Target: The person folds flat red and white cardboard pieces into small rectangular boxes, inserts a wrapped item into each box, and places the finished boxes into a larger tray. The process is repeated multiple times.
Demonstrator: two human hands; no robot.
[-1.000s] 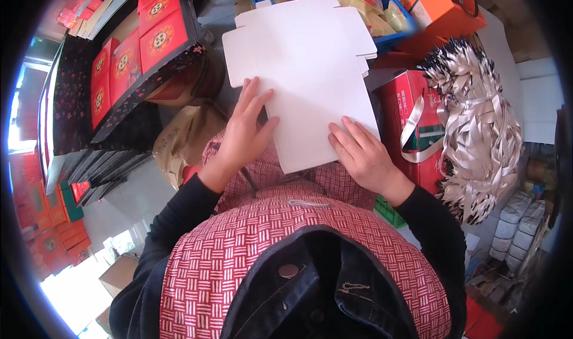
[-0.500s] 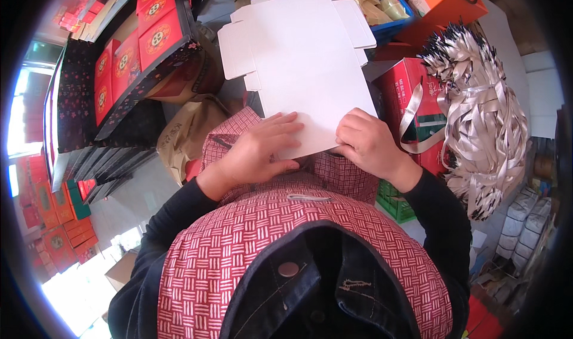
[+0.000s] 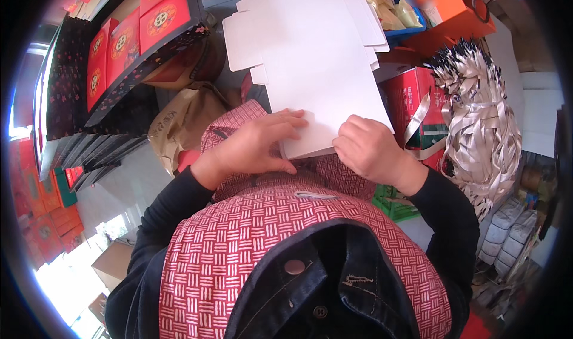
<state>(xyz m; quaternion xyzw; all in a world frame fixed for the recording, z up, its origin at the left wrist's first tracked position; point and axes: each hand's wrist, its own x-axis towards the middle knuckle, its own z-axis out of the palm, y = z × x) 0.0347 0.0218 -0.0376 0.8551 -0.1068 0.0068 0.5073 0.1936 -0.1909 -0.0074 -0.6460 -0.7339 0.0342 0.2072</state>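
A flat white cardboard box blank (image 3: 322, 64), with flaps and notches along its far half, lies in front of my body, its near end by my lap. My left hand (image 3: 256, 140) rests on its near left corner, fingers stretched over the surface and thumb apart. At the near right edge, my right hand (image 3: 371, 149) is closed, its curled fingers gripping the rim of the blank. Whether further sheets lie beneath is hard to tell, though the near edge looks layered. What supports the blank is mostly hidden.
Left, a dark floral tray (image 3: 143, 55) holds several red boxes (image 3: 123, 45); a brown paper bag (image 3: 185, 124) sits below. At right are a red carton (image 3: 412, 97) and a bundle of beige ribbons (image 3: 480, 130). A blue crate (image 3: 412, 28) and orange box (image 3: 444, 16) stand behind.
The view has shifted slightly, and the blank sits a little farther right in the picture. Both hands keep nearly the same places; my right fingers look slightly more curled at the edge.
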